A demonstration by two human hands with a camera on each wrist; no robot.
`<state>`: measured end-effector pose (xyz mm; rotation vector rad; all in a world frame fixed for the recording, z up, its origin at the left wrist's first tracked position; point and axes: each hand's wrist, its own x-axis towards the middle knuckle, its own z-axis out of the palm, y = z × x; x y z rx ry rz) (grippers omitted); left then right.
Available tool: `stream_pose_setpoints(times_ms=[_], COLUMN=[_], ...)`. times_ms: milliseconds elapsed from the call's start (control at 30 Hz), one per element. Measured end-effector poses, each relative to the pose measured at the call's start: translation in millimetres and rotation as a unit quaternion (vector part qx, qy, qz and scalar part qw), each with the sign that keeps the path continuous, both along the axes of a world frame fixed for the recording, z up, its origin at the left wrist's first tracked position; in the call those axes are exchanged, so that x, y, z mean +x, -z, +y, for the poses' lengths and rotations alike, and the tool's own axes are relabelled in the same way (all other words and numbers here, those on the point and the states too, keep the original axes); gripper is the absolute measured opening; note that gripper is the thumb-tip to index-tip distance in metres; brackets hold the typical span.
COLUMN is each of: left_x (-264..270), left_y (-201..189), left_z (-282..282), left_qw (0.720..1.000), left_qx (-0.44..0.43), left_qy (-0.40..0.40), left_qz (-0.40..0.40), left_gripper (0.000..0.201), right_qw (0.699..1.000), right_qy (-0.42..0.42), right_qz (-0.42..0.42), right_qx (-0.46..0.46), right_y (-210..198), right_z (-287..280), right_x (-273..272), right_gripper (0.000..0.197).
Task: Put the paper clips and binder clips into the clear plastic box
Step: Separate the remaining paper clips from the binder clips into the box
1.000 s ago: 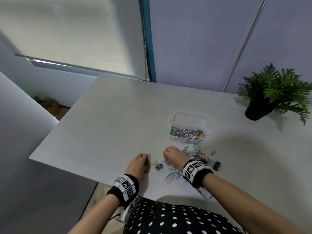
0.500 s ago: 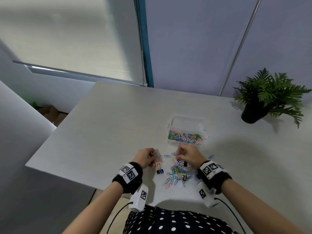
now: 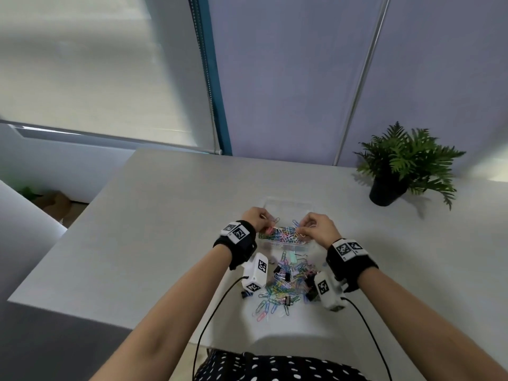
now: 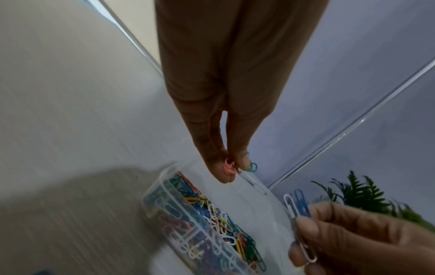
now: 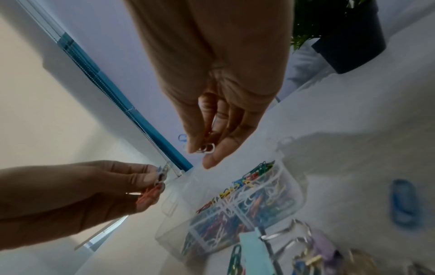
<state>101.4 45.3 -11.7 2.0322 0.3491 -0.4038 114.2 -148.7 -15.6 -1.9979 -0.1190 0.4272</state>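
The clear plastic box (image 3: 286, 244) holds many coloured paper clips (image 4: 219, 225) and stands mid-table. My left hand (image 3: 257, 217) hovers over the box's left end and pinches a few paper clips (image 4: 231, 167), pink and teal among them. My right hand (image 3: 316, 228) hovers over the box's right end and pinches a white and a blue paper clip (image 4: 297, 206). A loose pile of paper clips and binder clips (image 3: 286, 281) lies on the table between the box and me, under my wrists.
A potted fern (image 3: 401, 166) stands at the back right of the white table (image 3: 154, 243). A lone blue clip (image 5: 403, 201) lies right of the box. Wrist-camera cables (image 3: 211, 312) hang down from both wrists. The table's left edge drops to the floor.
Both hands rose from the loose pile and moved forward over the box, each carrying paper clips. The head view tilted down and closer.
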Motion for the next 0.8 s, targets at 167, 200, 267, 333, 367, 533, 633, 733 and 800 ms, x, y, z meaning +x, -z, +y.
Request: stream_pose_setpoints(times_ms=[167,200,267,333,367,533,633,733,800], left_x=[6,5,1,-4,-6,-31,-62,-97,-115], left_y=[7,7,8,7,6,-5,0,11,20], left_z=[6,8,10,11,12,29,41,38,26], left_qw=[0.999,0.998,0.996,0.995,0.996,0.996,0.994,0.975,0.951], left_qx=[-0.016,-0.036,-0.079,-0.089,-0.083,-0.041,0.024,0.135,0.192], left_qy=[0.001,-0.004,-0.013,-0.004,0.007,0.054,0.08,0.176,0.242], left_qz=[0.042,0.049,0.049,0.037,0.025,-0.057,-0.066,-0.027,-0.026], left_gripper=[0.02,0.02,0.018,0.022,0.027,0.023,0.015,0.011,0.013], right_qw=[1.0,1.0,0.999,0.997,0.995,0.976,0.953,0.894,0.846], right_qy=[0.027,0.03,0.021,-0.014,-0.037,-0.122,-0.202,-0.348,-0.421], right_qz=[0.005,0.0,-0.022,-0.041,-0.05,-0.129,-0.19,-0.204,-0.221], right_qx=[0.008,0.004,-0.019,-0.057,-0.081,-0.125,-0.121,-0.196,-0.242], right_y=[1,1,0,-1,-1,-4,6,21,32], right_z=[10,13,17,21,23,19,11,7,10], right_x=[12,13,14,13,11,-8,-40,-79,-99], right_gripper=[0.02,0.02,0.018,0.015,0.014,0.016,0.014,0.012,0.021])
